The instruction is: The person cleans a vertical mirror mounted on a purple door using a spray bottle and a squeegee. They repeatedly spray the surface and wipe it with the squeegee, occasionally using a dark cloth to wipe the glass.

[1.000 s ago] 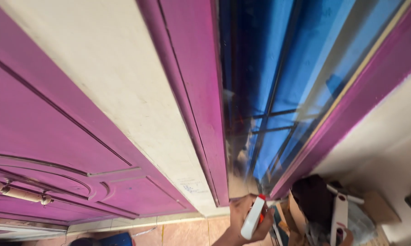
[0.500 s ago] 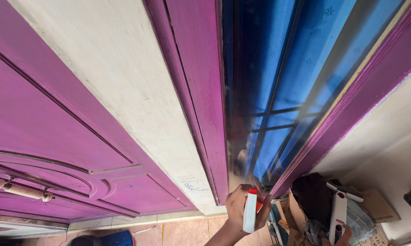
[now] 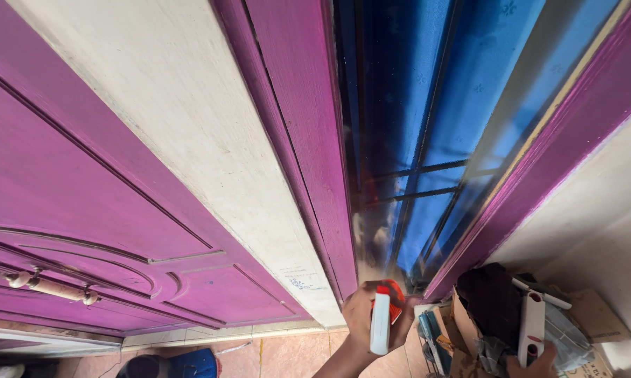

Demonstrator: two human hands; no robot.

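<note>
My left hand point(image 3: 361, 318) grips a white spray bottle point(image 3: 380, 324) with a red-orange trigger head, held upright and pointed at the lower part of a tall window pane point(image 3: 427, 140). Blue curtain fabric shows behind the glass. The pane sits in a purple frame point(image 3: 308, 147). At the bottom right, my right hand point(image 3: 532, 364) holds the handle of a white window squeegee point(image 3: 532, 318), which points up, apart from the glass.
A purple panelled door point(image 3: 84, 210) with a long handle point(image 3: 49, 287) fills the left. A cream wall strip point(image 3: 189, 140) separates door and window. Cardboard boxes and dark cloth point(image 3: 490, 308) are piled below the window. A blue object point(image 3: 189, 364) lies on the tiled floor.
The spray bottle turned from tilted to upright and moved closer to the glass. The view drifted slightly, and the squeegee hand shifted a little to the right.
</note>
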